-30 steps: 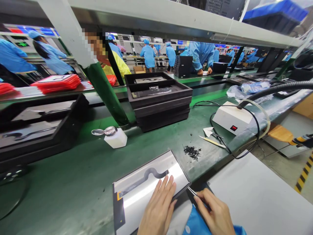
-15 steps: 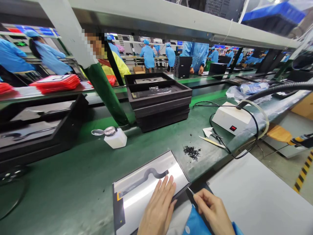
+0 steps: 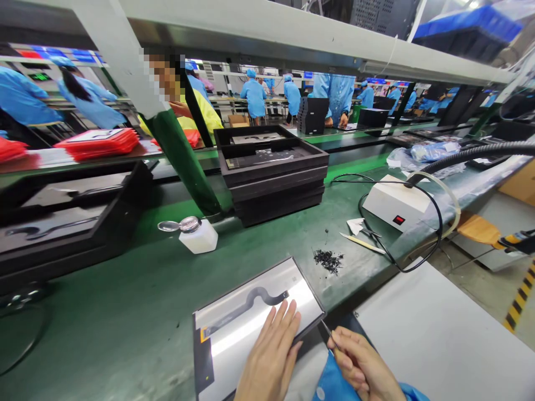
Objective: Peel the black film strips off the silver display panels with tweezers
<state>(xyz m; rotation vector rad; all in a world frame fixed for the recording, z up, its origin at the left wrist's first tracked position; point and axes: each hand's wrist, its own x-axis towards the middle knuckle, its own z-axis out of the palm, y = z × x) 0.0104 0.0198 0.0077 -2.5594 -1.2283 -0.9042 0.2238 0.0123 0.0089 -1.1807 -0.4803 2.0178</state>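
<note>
A shiny metal panel point(image 3: 234, 323) with a black flex strip lies flat at the near edge of the green bench point(image 3: 137, 312). My left hand point(image 3: 273, 356) rests flat on the panel, fingers stretched out together. My right hand point(image 3: 363, 367) is closed in a pinch on thin metal tweezers point(image 3: 328, 329), whose tip touches the panel's right near corner. A blue sleeve shows below that hand.
A pile of small black scraps point(image 3: 329, 259) lies right of the panel. A white dispenser bottle point(image 3: 196, 234), stacked black trays point(image 3: 271, 172), a white control box point(image 3: 395, 203) with cables and more trays point(image 3: 62, 217) stand behind. Workers in blue are beyond.
My right hand has slid slightly down and left along the panel's edge with the tweezers. The left hand and panel have stayed still.
</note>
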